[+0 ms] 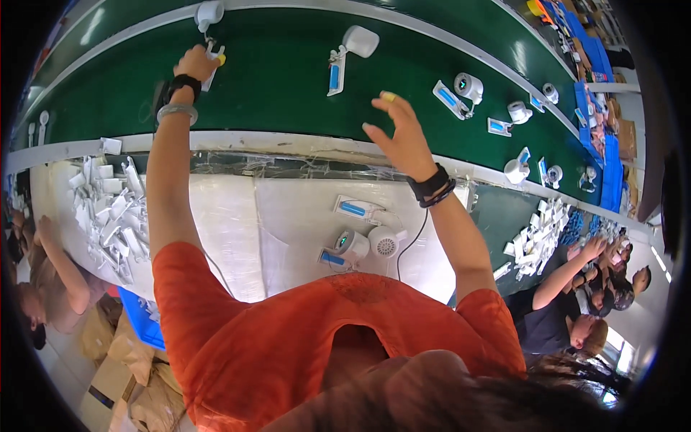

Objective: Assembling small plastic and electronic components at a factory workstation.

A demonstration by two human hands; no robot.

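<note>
My left hand [196,63] reaches far out over the green conveyor belt [288,93] and grips a small white part [213,63] with a yellow tip, just below a white round device [209,13]. My right hand [399,129] hovers over the belt with fingers spread and holds nothing; a yellow cap covers one fingertip. A white round device with a blue-striped flat piece [345,54] lies on the belt between my hands. On the white worktable [288,216] near me lie two white round devices [367,243] and a blue-striped flat piece [354,209].
Several more white devices with blue-striped pieces [461,92] ride the belt to the right. A heap of white flat parts [108,209] lies at the table's left, another heap [540,234] at the right. Other people [568,302] work on both sides. Blue bins [604,93] stand at far right.
</note>
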